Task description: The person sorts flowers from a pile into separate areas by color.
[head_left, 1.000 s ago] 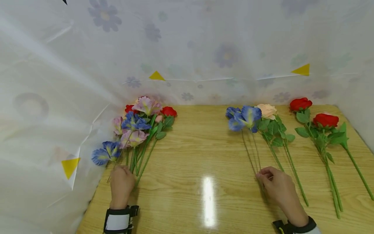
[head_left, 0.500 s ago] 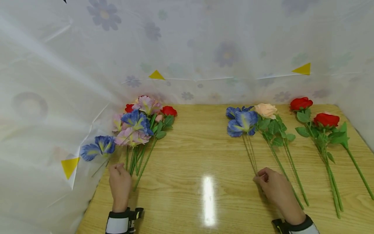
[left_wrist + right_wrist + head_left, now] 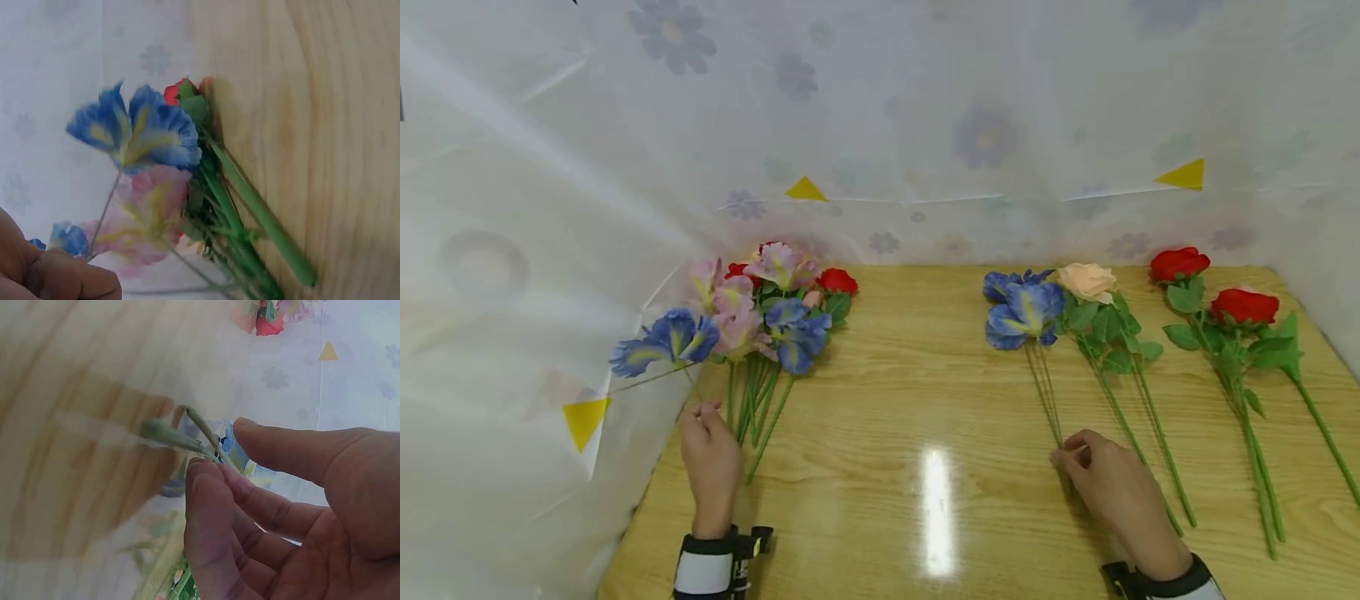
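Observation:
Close to the bunch on the left, my left hand [image 3: 710,454] pinches the thin stem of a blue iris. In the left wrist view a blue iris [image 3: 140,134] stands over a pink iris [image 3: 147,215], its stem running down to the fingers [image 3: 69,275]. Another blue iris [image 3: 666,340] leans out to the left over the table's edge. My right hand [image 3: 1108,483] holds thin stems of blue irises [image 3: 1026,308] between thumb and fingers. Their cut ends [image 3: 169,434] stick out past the fingertips in the right wrist view.
Red roses [image 3: 837,281] and pink irises [image 3: 782,265] lie in the left bunch. A peach rose [image 3: 1086,282] lies beside the right hand's irises; red roses [image 3: 1245,307] lie further right. White patterned sheeting [image 3: 910,125] rises behind and left of the wooden table [image 3: 895,375].
The left hand has moved slightly up, and the blue irises beside it have shifted apart, one now further right over the bunch. The right hand drew its irises slightly together, then stayed almost still.

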`<state>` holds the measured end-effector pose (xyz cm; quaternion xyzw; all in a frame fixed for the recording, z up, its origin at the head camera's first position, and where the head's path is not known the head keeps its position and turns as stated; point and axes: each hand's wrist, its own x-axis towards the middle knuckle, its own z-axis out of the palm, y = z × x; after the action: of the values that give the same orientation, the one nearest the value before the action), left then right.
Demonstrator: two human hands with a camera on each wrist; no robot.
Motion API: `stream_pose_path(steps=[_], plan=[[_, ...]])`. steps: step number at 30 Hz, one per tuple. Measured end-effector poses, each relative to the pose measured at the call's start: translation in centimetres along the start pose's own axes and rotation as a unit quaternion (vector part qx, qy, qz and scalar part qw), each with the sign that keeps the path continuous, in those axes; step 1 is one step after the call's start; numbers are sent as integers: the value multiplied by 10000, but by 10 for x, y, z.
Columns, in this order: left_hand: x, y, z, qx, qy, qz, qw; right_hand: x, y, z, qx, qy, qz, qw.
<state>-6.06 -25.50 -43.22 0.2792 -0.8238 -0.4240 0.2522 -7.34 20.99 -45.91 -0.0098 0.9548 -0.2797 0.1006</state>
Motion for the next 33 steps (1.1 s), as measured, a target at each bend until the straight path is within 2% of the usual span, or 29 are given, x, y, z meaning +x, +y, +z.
stream_pose_path(steps=[6, 11, 15, 21, 24, 26, 28, 30, 32, 33], plan=[[4, 0, -2, 434, 672, 434, 9959, -1, 1, -1, 86, -68, 45, 9999], [8, 3, -7, 684, 1033, 860, 9886, -2, -1, -1, 105, -4, -29, 9999], [10, 6, -9, 789, 1025, 1194, 9844, -4, -3, -1, 8, 172, -187, 9997], [13, 15, -13, 668, 1125, 1395, 9815, -5, -5, -1, -14, 202, -195, 9996], [16, 23, -17, 184, 1043, 1378, 9848, -6, -5, -1, 16, 170, -134, 9998], [18, 29, -22, -369, 870, 1231, 9879, -6, -6, 0, 23, 165, -115, 9998], [22, 34, -27, -1010, 709, 1069, 9866, -6, -6, 1, 8, 190, -131, 9997], [24, 39, -31, -1789, 492, 850, 9790, -7, -7, 2, -1, 236, -167, 9996], [26, 42, -35, -2531, 257, 631, 9651, -7, -7, 3, -9, 318, -228, 9992], [27, 43, -37, -2910, 160, 537, 9551, -7, -8, 4, -21, 358, -259, 9990]])
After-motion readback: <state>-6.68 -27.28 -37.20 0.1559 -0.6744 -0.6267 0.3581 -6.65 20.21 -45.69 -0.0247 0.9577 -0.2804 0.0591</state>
